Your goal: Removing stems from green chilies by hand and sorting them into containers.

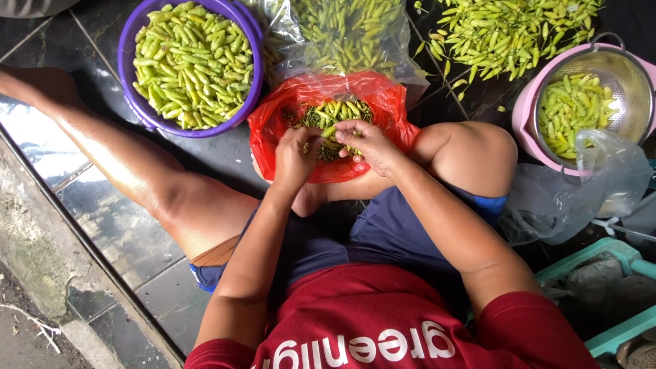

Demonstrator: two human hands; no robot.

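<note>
Nearest the lens, a dark red shirt (pixel 383 328) with white lettering is seen, and below it blue shorts (pixel 383 232) on a person seated on a dark tiled floor (pixel 123 232), one leg stretched out to the side, the other knee bent.

Beyond the knees, the largest container is a purple basin (pixel 137 41) filled with stemmed green chillies. Beside it a clear plastic bag (pixel 403 61) of chillies is laid open, and further across a loose heap of chillies (pixel 512 27) is spread on the floor. A metal colander (pixel 635 75), part-filled with chillies, is set inside a pink bowl (pixel 523 109), with a crumpled clear bag (pixel 588 184) in front of it and a teal crate (pixel 615 253) at the edge of view.

Between the legs a red plastic bag (pixel 273 130) is held open, a small pile of chillies and stems lying in it.

Both hands are held over that bag, touching each other. A single green chilli (pixel 329 130) is pinched between them, its long axis running slantwise from the left hand (pixel 297 157) up toward the right hand (pixel 369 140). The left thumb and forefinger are closed on its lower end; the right fingers are curled shut over the upper end, though the exact contact there cannot be made out. Neither hand is clearly nearer; the chilli is bridged by both, directly above the red bag's pile.
</note>
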